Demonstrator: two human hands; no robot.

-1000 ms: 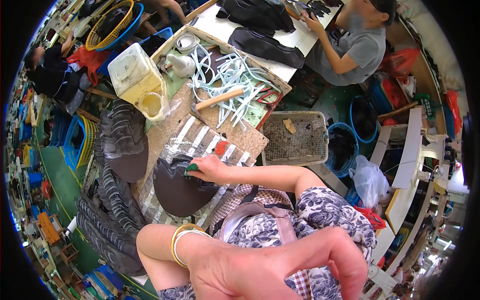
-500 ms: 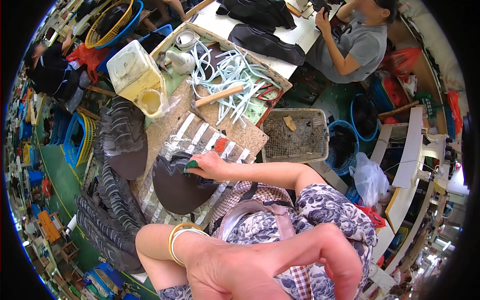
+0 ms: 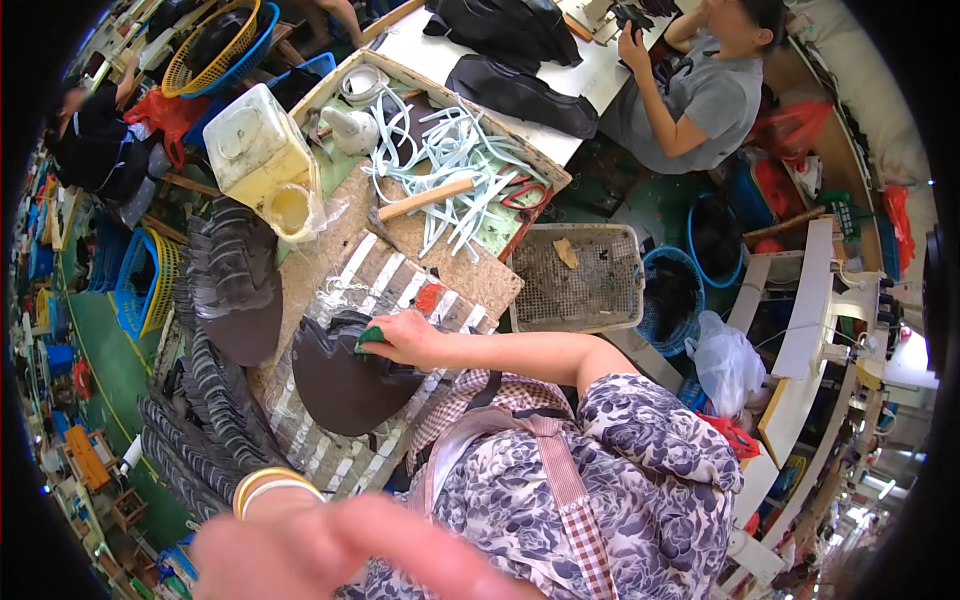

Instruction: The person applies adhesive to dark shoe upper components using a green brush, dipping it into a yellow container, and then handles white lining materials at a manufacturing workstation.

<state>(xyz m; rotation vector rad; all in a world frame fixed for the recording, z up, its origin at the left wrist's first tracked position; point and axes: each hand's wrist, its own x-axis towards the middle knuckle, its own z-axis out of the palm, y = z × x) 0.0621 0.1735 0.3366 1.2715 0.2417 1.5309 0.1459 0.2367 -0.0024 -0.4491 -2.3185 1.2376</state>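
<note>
My right hand (image 3: 410, 339) is closed round a small green pad (image 3: 369, 341), its kind not clear. The pad is pressed against the upper edge of a dark brown rounded piece (image 3: 342, 385), which looks like leather, lying on a work board with white stripes (image 3: 318, 455). Close to the camera, my left hand (image 3: 320, 550) is blurred, with bracelets at the wrist; one finger stretches right, and the others cannot be made out. To the left of the board sit fanned stacks of similar dark pieces (image 3: 243, 325).
Behind the board are a yellowish plastic jug (image 3: 255, 150), a wooden-handled hammer (image 3: 428, 198), pale blue strips (image 3: 465, 150) and red-handled scissors (image 3: 527, 192). A grey mesh basket (image 3: 580, 317) stands at the right. Across the white table sits another person (image 3: 690, 100).
My left hand has moved left and lower, now more blurred. My right hand stays at the brown piece with the green pad. The whole view has shifted slightly.
</note>
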